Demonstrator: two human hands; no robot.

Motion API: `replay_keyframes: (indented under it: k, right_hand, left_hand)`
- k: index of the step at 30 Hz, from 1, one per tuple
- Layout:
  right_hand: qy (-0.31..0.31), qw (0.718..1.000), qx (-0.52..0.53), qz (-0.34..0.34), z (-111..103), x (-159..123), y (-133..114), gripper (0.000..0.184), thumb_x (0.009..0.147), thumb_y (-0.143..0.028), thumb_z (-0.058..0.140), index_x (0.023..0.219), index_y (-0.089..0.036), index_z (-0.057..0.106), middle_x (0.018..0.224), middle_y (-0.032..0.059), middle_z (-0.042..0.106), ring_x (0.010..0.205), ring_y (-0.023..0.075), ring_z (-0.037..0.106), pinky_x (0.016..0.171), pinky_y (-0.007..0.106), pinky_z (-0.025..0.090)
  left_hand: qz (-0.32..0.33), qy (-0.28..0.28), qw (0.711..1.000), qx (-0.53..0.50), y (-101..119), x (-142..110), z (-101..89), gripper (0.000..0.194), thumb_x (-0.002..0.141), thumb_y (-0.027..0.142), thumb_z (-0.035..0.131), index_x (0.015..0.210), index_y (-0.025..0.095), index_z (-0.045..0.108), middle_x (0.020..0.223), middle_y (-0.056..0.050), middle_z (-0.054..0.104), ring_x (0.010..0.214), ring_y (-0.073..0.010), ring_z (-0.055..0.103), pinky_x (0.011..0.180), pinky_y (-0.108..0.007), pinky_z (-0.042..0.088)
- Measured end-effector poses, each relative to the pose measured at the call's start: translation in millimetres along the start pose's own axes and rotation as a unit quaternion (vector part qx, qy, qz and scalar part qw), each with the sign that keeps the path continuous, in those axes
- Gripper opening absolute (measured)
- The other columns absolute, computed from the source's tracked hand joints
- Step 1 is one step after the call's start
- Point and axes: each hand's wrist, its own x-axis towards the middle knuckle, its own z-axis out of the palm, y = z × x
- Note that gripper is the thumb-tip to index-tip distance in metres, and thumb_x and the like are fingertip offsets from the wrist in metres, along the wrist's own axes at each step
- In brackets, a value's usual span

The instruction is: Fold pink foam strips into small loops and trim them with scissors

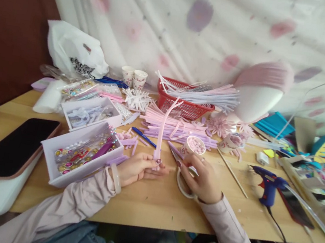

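My left hand [146,166] pinches several pale pink pipe cleaners [164,128] between thumb and fingers, upright with their tips bent over at the top. Close by on the right, my right hand [201,179] is closed on a pair of scissors [182,187]; its blades point away to the left and a pale handle loop shows below the fingers. Just beyond that hand is a paper cup [195,145] of short pink pieces. Cut pink and purple pieces [128,140] lie left of the pipe cleaners, beside a blue pen [144,136].
Bundled pink and purple pipe cleaners [177,126] lie in front of a red basket [183,107]. A box of beads [50,165] stands at left, near a tablet [10,146]. At right are a wooden stick [231,172] and a blue glue gun [270,185] with a cord.
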Motion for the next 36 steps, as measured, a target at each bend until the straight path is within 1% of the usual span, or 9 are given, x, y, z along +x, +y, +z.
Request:
replay_keyframes:
  k: [3,6,13,16,18,23,26,30,36]
  right_hand:
    - [-0.065,0.993,-0.068,0.074,-15,-22,-2,0.005,0.083,-0.021,0.049,0.086,-0.017,0.052,0.082,0.0060,0.054,0.073,0.0178,0.053,0.066,0.030,0.042]
    - [-0.136,0.979,-0.110,0.100,-18,-35,-2,0.010,0.080,-0.022,0.052,0.089,-0.017,0.053,0.090,0.0083,0.054,0.075,0.0182,0.054,0.070,0.032,0.044]
    - [-0.165,0.960,-0.169,0.152,-8,-21,-2,0.014,0.076,-0.028,0.055,0.071,-0.016,0.054,0.068,0.0045,0.054,0.061,0.0172,0.053,0.056,0.029,0.040]
    - [-0.203,0.954,-0.094,0.199,-23,-15,0,0.020,0.077,-0.034,0.055,0.070,-0.016,0.052,0.061,0.0016,0.052,0.054,0.0143,0.048,0.050,0.026,0.036]
    - [-0.235,0.940,0.013,0.247,-38,-15,1,0.026,0.078,-0.040,0.056,0.072,-0.016,0.049,0.057,-0.0009,0.049,0.050,0.0114,0.044,0.046,0.023,0.032]
    - [-0.267,0.870,0.278,0.308,-63,-19,3,0.036,0.075,-0.047,0.062,0.081,-0.018,0.041,0.067,-0.0006,0.050,0.054,0.0087,0.044,0.047,0.021,0.034]
    - [-0.267,0.863,0.301,0.305,-64,-16,5,0.039,0.073,-0.045,0.066,0.082,-0.018,0.039,0.069,-0.0019,0.046,0.055,0.0076,0.042,0.047,0.020,0.034]
    - [-0.339,0.858,0.302,0.240,-65,-2,8,0.042,0.075,-0.052,0.062,0.086,-0.017,0.040,0.074,-0.0012,0.043,0.061,0.0084,0.041,0.053,0.022,0.037]
    - [-0.472,0.775,0.360,0.215,-63,21,15,0.048,0.075,-0.056,0.060,0.096,-0.017,0.040,0.081,0.0003,0.042,0.066,0.0100,0.043,0.059,0.026,0.040]
  left_hand:
    - [-0.010,-0.008,1.000,0.012,0,1,0.1,0.008,0.078,0.017,0.060,0.075,0.010,0.063,0.083,-0.015,0.073,0.088,-0.0216,0.068,0.091,-0.036,0.045]
    - [-0.012,-0.015,1.000,0.023,-2,3,-1.1,0.010,0.077,0.020,0.062,0.077,0.010,0.064,0.084,-0.014,0.073,0.088,-0.0206,0.068,0.091,-0.035,0.045]
    - [0.012,-0.059,0.998,0.023,-6,5,-5.0,0.019,0.068,0.028,0.071,0.073,0.011,0.065,0.079,-0.014,0.073,0.087,-0.0224,0.068,0.088,-0.035,0.046]
    - [0.011,-0.069,0.997,0.020,-5,4,-7.0,0.023,0.066,0.031,0.073,0.072,0.010,0.065,0.080,-0.014,0.073,0.088,-0.0234,0.068,0.088,-0.036,0.046]
    - [0.011,-0.075,0.997,0.020,-4,3,-8.3,0.024,0.065,0.032,0.074,0.072,0.011,0.065,0.081,-0.014,0.073,0.088,-0.0234,0.068,0.088,-0.036,0.046]
    - [0.013,-0.111,0.993,0.024,-5,3,-9.4,0.024,0.064,0.032,0.074,0.072,0.011,0.065,0.078,-0.013,0.073,0.087,-0.0232,0.068,0.089,-0.036,0.045]
    - [0.018,-0.121,0.992,0.018,-6,4,-9.3,0.023,0.064,0.031,0.074,0.072,0.011,0.065,0.076,-0.013,0.073,0.085,-0.0231,0.068,0.089,-0.037,0.045]
    - [0.029,-0.136,0.990,0.017,-8,6,-10.8,0.023,0.065,0.031,0.073,0.073,0.010,0.066,0.077,-0.014,0.073,0.087,-0.0240,0.068,0.089,-0.037,0.045]
    - [0.020,-0.150,0.988,0.019,-8,6,-11.5,0.022,0.065,0.030,0.073,0.073,0.011,0.067,0.080,-0.014,0.073,0.085,-0.0230,0.068,0.087,-0.036,0.046]
